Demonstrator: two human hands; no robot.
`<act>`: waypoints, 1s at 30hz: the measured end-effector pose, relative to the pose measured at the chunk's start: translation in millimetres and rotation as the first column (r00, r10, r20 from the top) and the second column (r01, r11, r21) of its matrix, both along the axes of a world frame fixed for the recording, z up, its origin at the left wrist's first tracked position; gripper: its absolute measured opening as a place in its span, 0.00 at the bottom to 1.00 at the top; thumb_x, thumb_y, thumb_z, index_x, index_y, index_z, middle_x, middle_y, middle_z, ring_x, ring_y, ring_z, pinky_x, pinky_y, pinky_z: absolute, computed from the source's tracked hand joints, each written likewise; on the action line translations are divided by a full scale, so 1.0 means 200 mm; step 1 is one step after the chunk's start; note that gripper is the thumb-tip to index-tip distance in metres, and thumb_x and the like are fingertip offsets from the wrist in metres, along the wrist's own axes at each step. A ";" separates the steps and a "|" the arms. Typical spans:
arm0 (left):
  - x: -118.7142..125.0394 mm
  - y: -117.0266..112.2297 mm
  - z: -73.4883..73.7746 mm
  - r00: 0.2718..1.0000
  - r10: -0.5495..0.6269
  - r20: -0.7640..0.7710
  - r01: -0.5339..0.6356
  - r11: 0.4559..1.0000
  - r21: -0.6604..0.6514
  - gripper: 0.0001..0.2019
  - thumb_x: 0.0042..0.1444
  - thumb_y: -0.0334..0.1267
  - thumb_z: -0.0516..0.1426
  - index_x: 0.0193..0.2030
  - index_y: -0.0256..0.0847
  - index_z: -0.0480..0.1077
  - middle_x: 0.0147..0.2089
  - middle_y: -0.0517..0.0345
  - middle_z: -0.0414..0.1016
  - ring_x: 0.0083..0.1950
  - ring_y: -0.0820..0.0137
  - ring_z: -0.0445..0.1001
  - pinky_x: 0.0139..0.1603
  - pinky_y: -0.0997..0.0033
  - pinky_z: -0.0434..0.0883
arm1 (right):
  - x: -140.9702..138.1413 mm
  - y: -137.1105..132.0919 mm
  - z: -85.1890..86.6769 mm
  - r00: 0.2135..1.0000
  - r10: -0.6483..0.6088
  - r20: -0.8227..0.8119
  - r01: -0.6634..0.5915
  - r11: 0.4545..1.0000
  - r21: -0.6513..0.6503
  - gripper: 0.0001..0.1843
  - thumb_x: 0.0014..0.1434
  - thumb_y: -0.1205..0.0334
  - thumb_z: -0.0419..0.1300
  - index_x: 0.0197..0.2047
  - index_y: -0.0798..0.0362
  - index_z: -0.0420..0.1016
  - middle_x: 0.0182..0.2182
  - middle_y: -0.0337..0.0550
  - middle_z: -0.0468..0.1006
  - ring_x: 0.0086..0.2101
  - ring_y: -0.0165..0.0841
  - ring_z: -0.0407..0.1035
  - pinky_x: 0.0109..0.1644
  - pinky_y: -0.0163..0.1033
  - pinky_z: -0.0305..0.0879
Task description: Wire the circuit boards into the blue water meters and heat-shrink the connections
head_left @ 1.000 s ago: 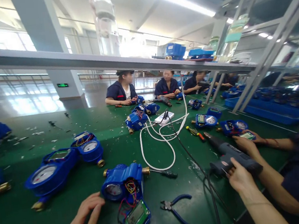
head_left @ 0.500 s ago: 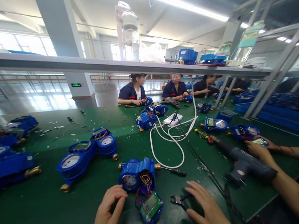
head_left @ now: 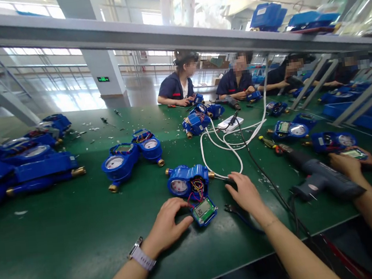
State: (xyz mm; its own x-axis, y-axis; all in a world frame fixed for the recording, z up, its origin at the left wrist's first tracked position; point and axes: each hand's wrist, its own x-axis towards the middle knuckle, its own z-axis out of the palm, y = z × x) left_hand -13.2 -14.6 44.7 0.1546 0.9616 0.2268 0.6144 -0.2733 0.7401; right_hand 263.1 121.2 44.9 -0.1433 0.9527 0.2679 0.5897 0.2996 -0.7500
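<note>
A blue water meter (head_left: 185, 180) with a round dial and exposed coloured wires lies in front of me. Its green display board (head_left: 204, 211) hangs out by thin wires and rests on the table. My left hand (head_left: 169, 224) is at the board's left edge, thumb and fingers apart; whether they touch it is unclear. Beyond the board, my right hand (head_left: 248, 195) reaches over a thin tool whose dark handle is mostly hidden under the fingers, the thumb held apart from them. Beside that wrist lie cutting pliers (head_left: 236, 214), partly covered by the forearm.
More blue meters (head_left: 119, 162) stand to the left and farther back. A heat gun (head_left: 328, 179) lies at right, near a co-worker's hand (head_left: 346, 163). A white cable (head_left: 204, 155) loops from a power strip (head_left: 231, 123). A shelf beam (head_left: 126, 32) crosses above the table.
My right hand has moved from beside the pliers forward to the thin tool's handle. My left hand has come close to the display board. The view has tilted down and shifted left.
</note>
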 end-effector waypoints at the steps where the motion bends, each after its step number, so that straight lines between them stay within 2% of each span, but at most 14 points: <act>1: 0.00 0.00 0.00 1.000 0.009 -0.006 -0.009 1.000 -0.003 0.13 0.60 0.45 0.57 0.49 0.42 0.69 0.52 0.49 0.75 0.56 0.59 0.70 0.60 0.51 0.66 | -0.01 0.01 0.00 1.000 -0.014 -0.006 0.014 1.000 -0.009 0.11 0.56 0.60 0.67 0.42 0.54 0.77 0.49 0.47 0.75 0.56 0.43 0.64 0.64 0.59 0.51; 6: 0.00 0.00 0.01 0.998 0.056 -0.043 -0.058 0.997 -0.045 0.15 0.58 0.45 0.59 0.48 0.40 0.67 0.49 0.49 0.74 0.52 0.59 0.71 0.55 0.52 0.67 | 0.01 0.05 0.01 0.999 -0.034 -0.005 0.033 0.995 -0.091 0.08 0.61 0.57 0.63 0.38 0.54 0.75 0.40 0.43 0.77 0.46 0.37 0.70 0.58 0.53 0.61; 11: 0.00 0.00 0.02 0.994 0.056 -0.096 -0.061 0.997 -0.052 0.12 0.57 0.46 0.60 0.39 0.41 0.67 0.41 0.53 0.74 0.45 0.61 0.70 0.48 0.57 0.68 | 0.12 -0.01 0.06 0.982 -0.153 -0.110 0.136 0.980 -0.146 0.09 0.57 0.60 0.65 0.39 0.55 0.76 0.36 0.41 0.75 0.37 0.33 0.68 0.46 0.45 0.65; 13: 0.01 0.01 0.02 0.994 0.030 -0.107 -0.035 0.999 -0.040 0.13 0.56 0.48 0.60 0.39 0.41 0.68 0.42 0.54 0.74 0.45 0.61 0.71 0.49 0.58 0.67 | 0.15 -0.10 0.07 0.955 -0.217 -0.201 0.178 0.965 -0.194 0.14 0.55 0.57 0.64 0.42 0.56 0.76 0.28 0.38 0.73 0.29 0.31 0.65 0.36 0.40 0.63; 16: 0.04 0.01 0.01 0.991 0.026 -0.129 -0.029 0.999 -0.026 0.15 0.55 0.50 0.61 0.37 0.41 0.69 0.40 0.54 0.74 0.44 0.61 0.71 0.48 0.58 0.67 | 0.14 -0.29 0.08 0.897 -0.262 -0.356 0.169 0.948 -0.270 0.26 0.52 0.49 0.62 0.50 0.58 0.74 0.18 0.30 0.63 0.20 0.28 0.56 0.25 0.35 0.53; 18: 0.06 0.01 0.01 0.989 0.037 -0.141 -0.042 0.999 -0.027 0.16 0.55 0.52 0.61 0.34 0.41 0.69 0.36 0.55 0.74 0.42 0.62 0.71 0.46 0.59 0.66 | 0.09 -0.43 0.08 0.859 -0.268 -0.436 0.141 0.943 -0.302 0.28 0.49 0.46 0.65 0.47 0.57 0.73 0.17 0.28 0.60 0.19 0.26 0.54 0.22 0.34 0.50; 21: 0.10 0.02 0.02 0.991 0.037 -0.128 -0.042 0.998 -0.036 0.17 0.55 0.53 0.60 0.31 0.40 0.68 0.34 0.55 0.73 0.40 0.63 0.70 0.44 0.60 0.66 | -0.01 -0.58 0.06 0.820 -0.267 -0.506 0.096 0.936 -0.339 0.22 0.49 0.45 0.68 0.38 0.54 0.72 0.15 0.28 0.59 0.17 0.24 0.53 0.20 0.32 0.49; 23: 0.10 0.02 0.02 0.992 0.039 -0.118 -0.044 0.998 -0.040 0.16 0.56 0.52 0.60 0.30 0.40 0.68 0.34 0.55 0.73 0.39 0.64 0.69 0.43 0.61 0.66 | -0.09 -0.63 0.03 0.803 -0.258 -0.538 0.066 0.934 -0.350 0.21 0.50 0.45 0.67 0.36 0.53 0.71 0.20 0.32 0.67 0.16 0.22 0.53 0.19 0.31 0.50; 25: 0.10 0.02 0.01 0.994 0.045 -0.104 -0.049 0.998 -0.041 0.15 0.58 0.50 0.58 0.30 0.40 0.67 0.33 0.55 0.73 0.38 0.64 0.68 0.42 0.62 0.65 | -0.15 -0.64 0.00 0.795 -0.242 -0.556 0.038 0.935 -0.354 0.20 0.53 0.45 0.65 0.38 0.53 0.72 0.34 0.41 0.77 0.16 0.19 0.52 0.18 0.30 0.51; 27: 0.09 0.03 0.01 0.995 0.052 -0.083 -0.056 0.998 -0.037 0.14 0.60 0.48 0.56 0.29 0.40 0.67 0.32 0.56 0.72 0.38 0.65 0.68 0.42 0.63 0.65 | -0.21 -0.63 -0.02 0.802 -0.219 -0.556 0.011 0.936 -0.352 0.22 0.54 0.46 0.64 0.46 0.53 0.73 0.47 0.49 0.77 0.16 0.19 0.54 0.17 0.31 0.53; 29: 0.08 0.03 0.01 0.997 0.056 -0.061 -0.058 0.998 -0.031 0.14 0.61 0.46 0.55 0.30 0.40 0.67 0.32 0.56 0.72 0.38 0.65 0.68 0.42 0.63 0.64 | -0.26 -0.63 -0.05 0.818 -0.191 -0.542 -0.006 0.940 -0.340 0.28 0.54 0.47 0.65 0.53 0.53 0.73 0.52 0.52 0.76 0.22 0.24 0.65 0.22 0.33 0.63; 30: 0.08 0.03 0.01 0.997 0.058 -0.052 -0.059 0.998 -0.030 0.13 0.62 0.46 0.55 0.30 0.40 0.67 0.32 0.56 0.72 0.38 0.65 0.68 0.43 0.63 0.64 | -0.28 -0.63 -0.06 0.828 -0.177 -0.533 -0.011 0.944 -0.330 0.30 0.52 0.48 0.67 0.56 0.53 0.72 0.53 0.52 0.76 0.29 0.30 0.71 0.29 0.36 0.69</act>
